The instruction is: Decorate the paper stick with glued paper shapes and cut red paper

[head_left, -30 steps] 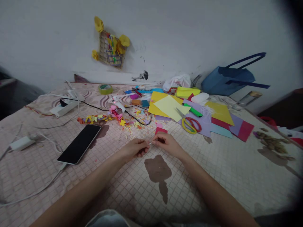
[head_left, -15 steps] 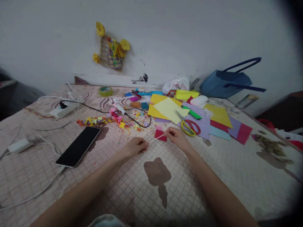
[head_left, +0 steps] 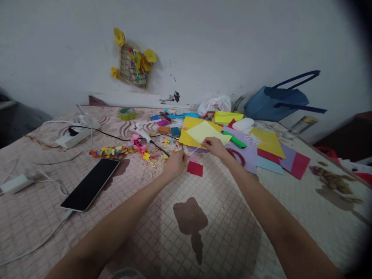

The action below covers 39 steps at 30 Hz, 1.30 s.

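A thin white string (head_left: 194, 150) is stretched between my hands above the table. My left hand (head_left: 175, 165) is closed in a pinch on its near end. My right hand (head_left: 215, 147) pinches the far end, over the edge of a pale yellow sheet (head_left: 207, 131). Just below the string lies a small red felt-like square (head_left: 195, 169), with a pink piece (head_left: 193, 159) beside it. My right hand and wrist cover most of the scissors; a red handle (head_left: 237, 155) shows. A tangle of white threads (head_left: 252, 140) rests on the purple sheet.
A glue gun (head_left: 142, 133) and scattered coloured scraps lie left of the hands, its black cord running close by. At left are a phone (head_left: 91, 185) and a power strip (head_left: 77, 135). A green cutter (head_left: 235, 139), coloured sheets and a blue bag (head_left: 274, 102) are at right.
Both hands have moved away from me, up toward the sheets, with the string still held between them. My right hand now hides the scissors' yellow handle. The view has shifted slightly.
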{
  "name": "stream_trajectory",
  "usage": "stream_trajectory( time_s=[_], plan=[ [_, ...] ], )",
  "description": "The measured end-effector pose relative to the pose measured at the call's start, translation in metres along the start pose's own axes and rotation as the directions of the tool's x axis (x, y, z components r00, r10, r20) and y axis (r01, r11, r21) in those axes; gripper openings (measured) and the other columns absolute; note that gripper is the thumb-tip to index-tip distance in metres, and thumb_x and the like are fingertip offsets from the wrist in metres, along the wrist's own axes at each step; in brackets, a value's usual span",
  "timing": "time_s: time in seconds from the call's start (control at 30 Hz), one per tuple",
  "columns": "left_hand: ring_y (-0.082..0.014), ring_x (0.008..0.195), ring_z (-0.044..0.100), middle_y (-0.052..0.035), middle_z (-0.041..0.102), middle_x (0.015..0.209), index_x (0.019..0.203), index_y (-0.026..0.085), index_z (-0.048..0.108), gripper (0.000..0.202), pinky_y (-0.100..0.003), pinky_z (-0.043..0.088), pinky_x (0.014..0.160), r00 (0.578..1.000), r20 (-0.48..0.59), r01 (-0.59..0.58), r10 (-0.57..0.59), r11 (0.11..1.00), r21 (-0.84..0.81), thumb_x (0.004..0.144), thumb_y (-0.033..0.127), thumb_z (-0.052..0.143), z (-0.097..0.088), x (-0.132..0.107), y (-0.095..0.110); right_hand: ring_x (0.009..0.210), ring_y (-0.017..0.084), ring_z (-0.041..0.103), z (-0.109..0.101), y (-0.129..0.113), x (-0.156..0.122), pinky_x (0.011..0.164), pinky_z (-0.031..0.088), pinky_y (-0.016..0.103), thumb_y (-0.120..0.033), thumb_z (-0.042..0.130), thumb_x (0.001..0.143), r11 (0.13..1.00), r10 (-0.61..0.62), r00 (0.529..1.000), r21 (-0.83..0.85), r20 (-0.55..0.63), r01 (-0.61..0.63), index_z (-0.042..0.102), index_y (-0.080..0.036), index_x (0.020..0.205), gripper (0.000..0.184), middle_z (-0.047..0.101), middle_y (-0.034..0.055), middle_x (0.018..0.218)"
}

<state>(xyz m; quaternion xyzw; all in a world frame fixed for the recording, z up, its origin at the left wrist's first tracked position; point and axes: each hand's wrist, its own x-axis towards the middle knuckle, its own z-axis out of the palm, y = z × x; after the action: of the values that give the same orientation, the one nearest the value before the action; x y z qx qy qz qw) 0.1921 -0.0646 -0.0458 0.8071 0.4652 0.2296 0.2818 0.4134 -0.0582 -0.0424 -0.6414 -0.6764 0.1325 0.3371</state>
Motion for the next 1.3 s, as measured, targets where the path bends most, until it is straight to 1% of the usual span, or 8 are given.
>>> stream_trajectory(
  time_s=[0.13,0.27,0.33,0.5,0.63,0.9,1.1,1.3],
  plan=[
    [-0.025,0.084,0.062,-0.0144,0.066,0.088,0.085,0.015,0.06,0.021,-0.033,0.043,0.07,1.0,-0.006,0.0,0.0,0.992,0.126,0.085,0.025,0.042,0.012,0.007,0.009,0.059,0.014,0.049,0.004,0.011,0.009,0.058,0.037,0.026,-0.021,0.059,0.071,0.999,-0.017,0.998,-0.046,-0.064,0.015,0.062,-0.017,0.068,0.006,0.059,0.0021,0.066],
    [-0.027,0.086,0.062,-0.0174,0.066,0.092,0.088,0.013,0.061,0.021,-0.035,0.043,0.072,1.0,0.011,0.01,-0.012,0.982,0.188,0.084,0.023,0.043,0.022,0.014,0.015,0.067,0.016,0.052,-0.001,0.007,0.001,0.065,0.041,0.03,-0.021,0.049,0.08,0.998,0.001,0.975,-0.061,-0.222,-0.015,0.06,-0.015,0.099,0.023,0.058,0.0106,0.099],
    [-0.0266,0.086,0.062,-0.0164,0.067,0.09,0.088,0.013,0.061,0.02,-0.034,0.043,0.072,1.0,0.018,0.009,-0.013,0.981,0.195,0.083,0.023,0.045,0.024,0.017,0.016,0.066,0.016,0.053,-0.004,-0.002,-0.011,0.062,0.041,0.03,-0.022,0.042,0.084,0.998,0.011,0.97,-0.055,-0.243,-0.025,0.058,-0.016,0.102,0.024,0.058,0.0107,0.099],
    [-0.0239,0.084,0.061,-0.0119,0.066,0.089,0.096,0.015,0.06,0.023,-0.031,0.043,0.071,0.999,0.008,-0.046,0.045,0.988,0.149,0.08,0.029,0.053,0.014,0.015,0.012,0.054,0.014,0.049,-0.004,-0.024,-0.054,0.054,0.036,0.026,-0.023,0.049,0.082,1.0,-0.006,1.0,-0.026,-0.009,0.005,0.061,-0.019,0.074,0.014,0.06,0.0004,0.064],
    [-0.022,0.087,0.059,-0.011,0.062,0.098,0.103,0.016,0.057,0.026,-0.031,0.043,0.073,0.994,-0.039,-0.098,0.102,0.991,0.095,0.079,0.024,0.054,-0.002,0.001,0.006,0.058,0.013,0.051,0.006,-0.03,-0.073,0.055,0.036,0.025,-0.022,0.061,0.074,1.0,-0.011,0.991,-0.003,0.137,0.011,0.063,-0.018,0.073,0.004,0.061,0.0002,0.067],
    [-0.0157,0.071,0.059,-0.0072,0.064,0.085,0.092,0.015,0.06,0.018,-0.026,0.046,0.064,0.995,-0.033,-0.098,0.095,0.992,-0.078,0.078,0.026,0.055,-0.01,-0.039,-0.014,0.066,0.014,0.051,0.028,-0.029,-0.072,0.06,0.04,0.027,-0.023,0.068,0.065,0.992,0.041,0.988,0.112,0.146,-0.058,0.054,-0.018,0.073,0.017,0.055,0.0003,0.073],
    [-0.0128,0.065,0.058,-0.0026,0.066,0.076,0.082,0.016,0.061,0.019,-0.023,0.044,0.059,0.999,0.044,0.004,0.015,0.911,-0.413,0.07,0.031,0.064,0.005,-0.035,-0.014,0.065,0.012,0.057,0.031,-0.036,-0.073,0.058,0.047,0.026,-0.034,0.06,0.073,0.949,0.001,0.973,0.305,0.232,-0.074,0.048,-0.018,0.082,0.021,0.058,-0.0008,0.074],
    [-0.009,0.048,0.05,0.0023,0.057,0.053,0.067,0.016,0.054,0.012,-0.019,0.037,0.046,0.99,0.111,0.129,-0.085,0.86,-0.494,0.072,0.025,0.058,-0.003,-0.033,-0.016,0.051,0.011,0.053,0.014,-0.036,-0.076,0.044,0.04,0.023,-0.035,0.062,0.072,0.964,0.067,0.977,0.24,0.203,-0.116,0.054,-0.018,0.091,0.027,0.061,0.0002,0.074]
  ],
)
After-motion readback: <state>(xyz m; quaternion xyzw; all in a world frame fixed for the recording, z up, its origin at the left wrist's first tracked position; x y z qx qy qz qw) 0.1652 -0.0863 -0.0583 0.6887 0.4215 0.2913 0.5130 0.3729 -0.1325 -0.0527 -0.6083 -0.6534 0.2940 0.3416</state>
